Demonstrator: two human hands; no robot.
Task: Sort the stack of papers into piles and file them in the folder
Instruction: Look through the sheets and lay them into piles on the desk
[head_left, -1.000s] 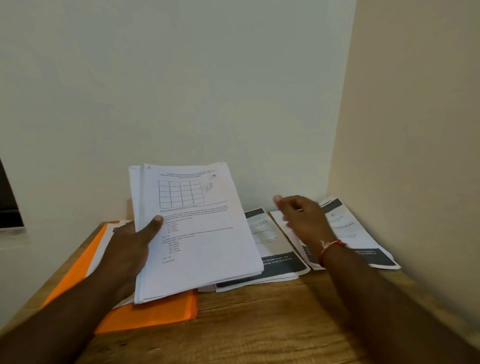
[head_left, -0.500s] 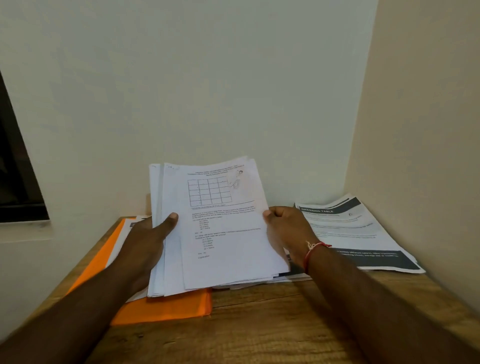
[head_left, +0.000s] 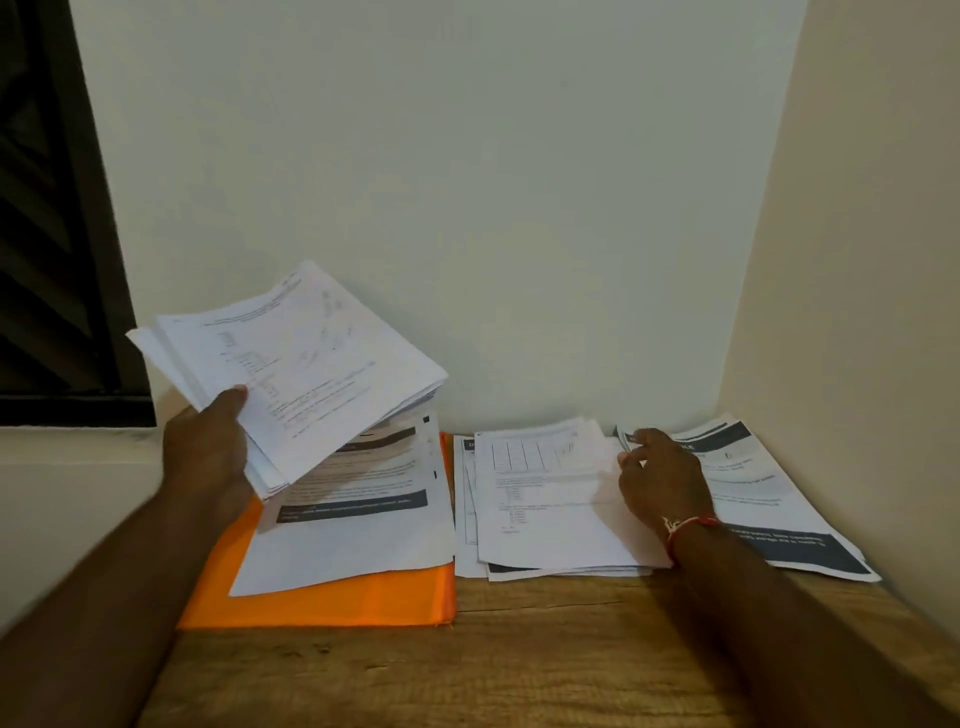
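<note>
My left hand (head_left: 208, 447) grips the stack of papers (head_left: 311, 364), thumb on top, holding it tilted above the orange folder (head_left: 322, 605) at the left. My right hand (head_left: 662, 483) lies at the right edge of the middle pile (head_left: 540, 525), fingers bent. I cannot tell whether they pinch its top sheet.

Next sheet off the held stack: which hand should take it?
Right. The left hand grips the stack of papers above the orange folder; the right hand lies loosely at the middle pile, apparently holding nothing.
</note>
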